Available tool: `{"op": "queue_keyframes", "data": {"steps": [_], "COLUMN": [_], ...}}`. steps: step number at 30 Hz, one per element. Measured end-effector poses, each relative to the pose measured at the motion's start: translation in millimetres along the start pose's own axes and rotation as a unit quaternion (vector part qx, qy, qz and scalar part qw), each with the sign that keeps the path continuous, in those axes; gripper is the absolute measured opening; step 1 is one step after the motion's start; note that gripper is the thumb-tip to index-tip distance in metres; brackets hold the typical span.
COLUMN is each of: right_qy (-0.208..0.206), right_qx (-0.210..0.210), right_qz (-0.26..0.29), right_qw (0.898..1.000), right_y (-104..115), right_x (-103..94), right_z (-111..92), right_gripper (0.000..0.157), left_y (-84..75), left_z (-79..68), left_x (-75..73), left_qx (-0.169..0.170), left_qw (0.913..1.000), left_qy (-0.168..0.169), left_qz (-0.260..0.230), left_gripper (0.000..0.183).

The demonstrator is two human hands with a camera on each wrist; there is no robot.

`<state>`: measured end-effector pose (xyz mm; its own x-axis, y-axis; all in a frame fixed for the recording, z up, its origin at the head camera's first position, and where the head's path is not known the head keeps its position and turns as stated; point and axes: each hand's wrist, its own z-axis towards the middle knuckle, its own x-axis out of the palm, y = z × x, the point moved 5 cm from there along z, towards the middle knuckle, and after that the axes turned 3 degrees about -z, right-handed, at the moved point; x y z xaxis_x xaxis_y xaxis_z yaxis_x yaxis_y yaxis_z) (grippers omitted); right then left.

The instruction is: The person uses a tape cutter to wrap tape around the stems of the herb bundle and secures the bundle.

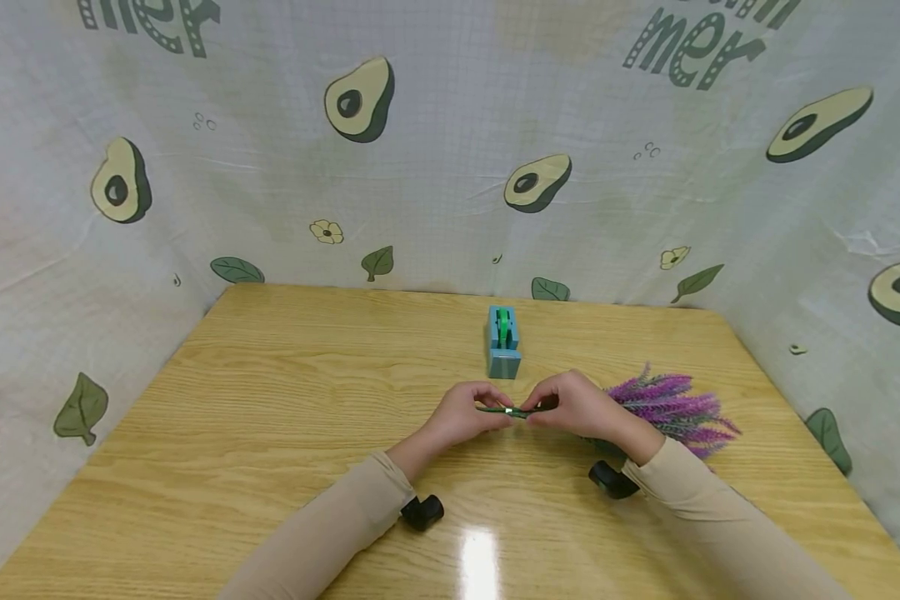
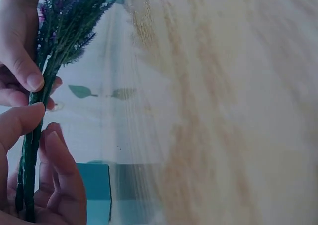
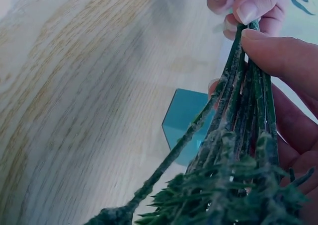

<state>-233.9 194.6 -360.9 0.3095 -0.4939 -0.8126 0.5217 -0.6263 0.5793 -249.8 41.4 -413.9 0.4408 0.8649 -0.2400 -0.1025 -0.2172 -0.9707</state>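
L hand [image 1: 468,412]: thumb & fingers clamped on the green stems [image 3: 248,91] nr their cut ends, other fingers curled loosely behind; R hand [image 1: 581,404]: thumb pressed on same stems just beside L's grip, fingers curled round the back; tips of both hands almost meet.

Both forearms reach in from the near edge of the tabletop [image 1: 307,358], angled inward; beige sleeves [image 1: 337,525] to the wrists, a black wrist cam [image 1: 422,512] under the L one, another under the R.

Artificial lavender bunch [image 1: 667,407] is over the R half of the tabletop, blossoms twd the R edge, stems pointing L into the hands; heads purple-pink, fanned out, w/ dark green foliage below; stems bundled tight at the grip, one splaying off to the side; can't tell if blossoms touch the wood.

Blue tape dispenser [image 1: 504,365] w/ green reel [image 1: 503,327] stands btwn hands & far edge, slightly R of centre.
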Motion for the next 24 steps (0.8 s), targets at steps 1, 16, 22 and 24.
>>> {"op": "queue_keyframes", "data": {"steps": [1,16,22,24], "right_qy": [-0.001,-0.001,0.000,-0.001], "right_qx": [-0.004,-0.010,-0.010,-0.012], "right_qz": [-0.001,-0.003,-0.001,-0.002], "right_qw": [1.000,1.000,1.000,1.000], "right_y": [0.2,-1.3,-2.1,-2.1], "right_x": [-0.1,0.1,1.1,1.2], "right_z": [0.2,-0.5,0.1,0.2], "right_gripper": [0.007,0.008,0.008,0.008], "left_y": [0.1,6.8,7.4,7.2], "left_z": [-0.1,-0.6,-0.7,-0.4], "left_x": [0.4,5.5,5.1,5.2], "left_qx": [-0.001,-0.055,-0.061,-0.060], "left_qw": [1.0000,0.9952,0.9952,0.9951], "left_qy": [0.003,0.044,0.055,0.063], "left_qz": [0.000,-0.069,-0.052,-0.048], "left_gripper": [0.013,0.018,0.017,0.016]}}
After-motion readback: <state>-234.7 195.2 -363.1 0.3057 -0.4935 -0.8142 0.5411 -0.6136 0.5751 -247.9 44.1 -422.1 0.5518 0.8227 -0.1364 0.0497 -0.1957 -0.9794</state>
